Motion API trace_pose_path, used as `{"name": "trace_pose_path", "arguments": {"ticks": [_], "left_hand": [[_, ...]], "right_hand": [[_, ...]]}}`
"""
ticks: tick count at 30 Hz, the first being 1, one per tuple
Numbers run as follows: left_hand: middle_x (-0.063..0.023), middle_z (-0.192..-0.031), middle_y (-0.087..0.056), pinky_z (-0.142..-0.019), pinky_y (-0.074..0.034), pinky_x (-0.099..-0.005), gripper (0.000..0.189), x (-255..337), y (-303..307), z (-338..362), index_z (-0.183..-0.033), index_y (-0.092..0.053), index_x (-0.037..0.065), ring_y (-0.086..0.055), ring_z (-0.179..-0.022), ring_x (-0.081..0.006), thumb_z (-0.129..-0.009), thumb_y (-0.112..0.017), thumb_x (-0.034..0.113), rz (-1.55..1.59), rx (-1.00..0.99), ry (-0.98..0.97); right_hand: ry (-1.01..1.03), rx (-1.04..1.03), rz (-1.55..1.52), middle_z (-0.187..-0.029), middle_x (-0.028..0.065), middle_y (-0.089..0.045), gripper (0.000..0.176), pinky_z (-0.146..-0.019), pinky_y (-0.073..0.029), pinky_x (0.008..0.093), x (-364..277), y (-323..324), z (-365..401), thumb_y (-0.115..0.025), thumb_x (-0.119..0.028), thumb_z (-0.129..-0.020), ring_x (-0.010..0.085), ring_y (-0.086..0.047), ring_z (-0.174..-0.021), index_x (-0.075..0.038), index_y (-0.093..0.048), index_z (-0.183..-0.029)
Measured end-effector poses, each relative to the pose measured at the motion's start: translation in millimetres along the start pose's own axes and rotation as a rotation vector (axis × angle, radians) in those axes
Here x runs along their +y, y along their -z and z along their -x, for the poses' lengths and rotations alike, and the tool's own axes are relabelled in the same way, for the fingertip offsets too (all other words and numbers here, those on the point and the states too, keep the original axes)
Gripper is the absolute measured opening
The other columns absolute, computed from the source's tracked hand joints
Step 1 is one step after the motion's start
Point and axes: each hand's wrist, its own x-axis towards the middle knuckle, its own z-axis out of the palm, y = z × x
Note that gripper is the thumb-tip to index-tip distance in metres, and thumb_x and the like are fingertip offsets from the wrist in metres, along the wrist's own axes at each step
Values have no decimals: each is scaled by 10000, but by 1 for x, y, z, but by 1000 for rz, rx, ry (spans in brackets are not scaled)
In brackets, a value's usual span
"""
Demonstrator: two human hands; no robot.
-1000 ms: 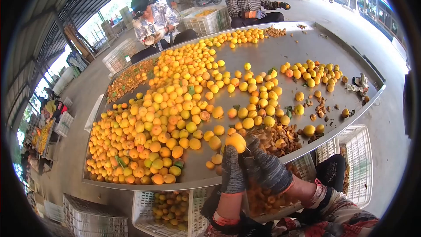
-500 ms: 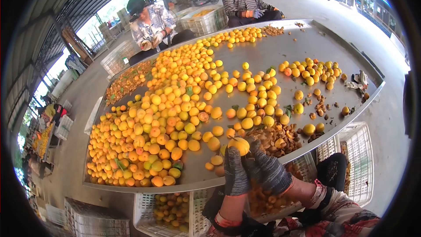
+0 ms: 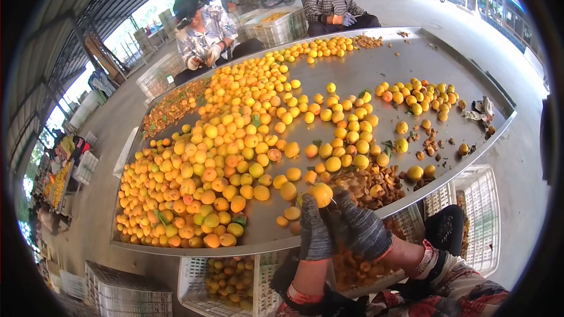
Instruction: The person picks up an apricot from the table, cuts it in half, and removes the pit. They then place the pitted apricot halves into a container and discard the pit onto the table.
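Observation:
A yellow-orange apricot [image 3: 321, 194] is pinched in the fingertips of my gloved left hand [image 3: 315, 233], above the near edge of the metal table [image 3: 294, 194]. My right hand [image 3: 364, 230], in a matching grey knit glove, is closed close beside it. A bright sliver at its fingertips looks like the blade of a small knife [image 3: 333, 201]; the handle is hidden in the glove. Just beyond my right hand lies a heap of brownish split apricot pieces [image 3: 373, 186]. Whole apricots [image 3: 205, 158] are piled up on the left and middle of the table.
White plastic crates [image 3: 482, 217] stand below the near table edge; one crate [image 3: 191, 282] contains apricots. Across the table sit a person in a patterned shirt [image 3: 205, 29] and a person in a checked shirt [image 3: 326, 0]. A crumpled glove [image 3: 482, 110] lies at the right.
The apricot has turned a little in my left fingers, and the thin blade has shifted from across its top to its right side. Both hands stay in nearly the same place.

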Motion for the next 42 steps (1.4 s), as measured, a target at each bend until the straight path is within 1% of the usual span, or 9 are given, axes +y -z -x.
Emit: {"name": "trace_pose_path", "arguments": {"ticks": [2,4,12,22,26,28,32,35,42], "left_hand": [[-39,-820,-549,-538,-445,-244,453,2,8,-3,-1055,-499,51,-520,-655,-129,-860,-489,461,-201,154,118],[-32,-787,-545,-513,-433,-232,433,3,17,-5,-1052,-503,51,-514,-625,-117,-869,-482,444,-404,176,-15],[-14,-753,-540,-454,-396,-196,342,-16,38,-15,-1026,-526,48,-491,-573,-74,-892,-479,360,-627,217,-250],[-57,-888,-545,-688,-425,-261,261,-4,6,-2,-991,-514,-5,-494,-787,-125,-872,-536,226,-810,213,-448],[-68,-927,-559,-747,-421,-290,368,-10,11,-5,-1053,-537,-17,-503,-840,-152,-887,-499,309,-880,287,-432],[-69,-914,-565,-733,-427,-287,388,-12,6,-8,-1050,-541,-18,-510,-824,-149,-890,-489,331,-766,307,-369],[-77,-879,-589,-671,-436,-258,371,6,-9,-7,-1002,-556,-23,-529,-771,-139,-887,-497,325,-680,377,44],[-61,-834,-592,-640,-437,-256,316,-5,7,-12,-948,-567,-15,-528,-736,-123,-880,-519,290,-891,320,-112],[-29,-782,-566,-489,-356,-212,325,-6,18,-11,-1013,-569,5,-445,-563,-65,-862,-545,292,-944,165,-461]], "right_hand": [[72,-45,59,-943,211,-553,416,-551,-479,375,-3,14,-7,-550,-90,-754,300,-602,-690,10,-463,-1148],[-210,-262,-139,-1009,141,-605,453,-755,-475,299,3,22,-6,-538,24,-791,233,-599,-933,17,-414,-1226],[-99,-230,159,-1028,163,-602,491,-735,-490,323,-3,19,-5,-544,23,-752,287,-609,-898,5,-415,-1225],[160,-244,-281,-1013,173,-582,362,-761,-472,338,11,23,-13,-533,-112,-817,291,-571,-938,17,-460,-1147],[-89,-261,-651,-1063,175,-582,486,-771,-484,333,17,18,-8,-533,-16,-785,263,-589,-958,37,-378,-1242],[154,-204,71,-998,170,-606,493,-741,-493,343,14,19,-10,-541,-18,-757,302,-603,-897,33,-393,-1225],[-4,-184,143,-929,165,-622,486,-711,-500,349,11,11,0,-548,-31,-738,331,-604,-848,25,-415,-1202],[-85,-237,112,-969,164,-612,475,-738,-493,354,5,17,-2,-558,-9,-729,323,-601,-878,18,-435,-1186],[-494,-272,-1079,-1095,163,-558,494,-831,-470,368,0,32,-17,-623,18,-678,292,-550,-1011,-16,-486,-1151]]}}
